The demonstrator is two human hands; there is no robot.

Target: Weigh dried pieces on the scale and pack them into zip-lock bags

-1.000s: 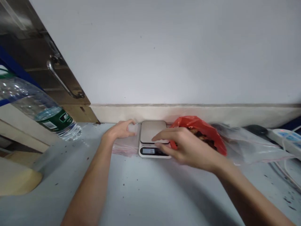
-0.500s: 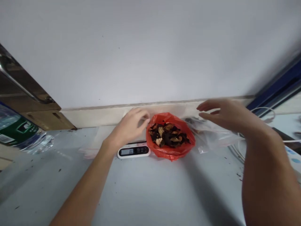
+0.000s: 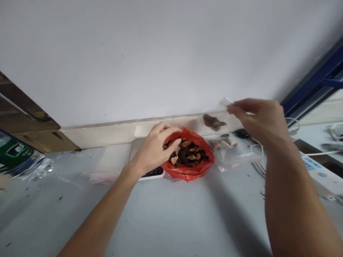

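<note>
My right hand (image 3: pixel 264 119) pinches the top edge of a clear plastic zip bag (image 3: pixel 227 105). Dark dried pieces show in the bag, which hangs by the wall behind the red plastic bag (image 3: pixel 191 175). That red bag stands open with brown and black dried leaf-like pieces (image 3: pixel 189 154) inside. Over its left rim is my left hand (image 3: pixel 152 150), thumb and fingers apart and holding nothing. A digital scale (image 3: pixel 157 174) lies under this hand, mostly covered. Another clear bag (image 3: pixel 235 153) with pale and dark pieces rests to the right of the red bag.
Flat clear bags (image 3: pixel 115 160) with red seal lines lie left of the scale. A large plastic bottle (image 3: pixel 24 157) is at the far left. On the right are a power strip (image 3: pixel 321 176), white cables (image 3: pixel 257 160) and a dark plug (image 3: pixel 242 133). A wall closes off the back.
My right hand now grips a clear bag of dark pieces, lifted from beside the red bag. My left hand has moved over the red bag's left rim and covers more of the scale.
</note>
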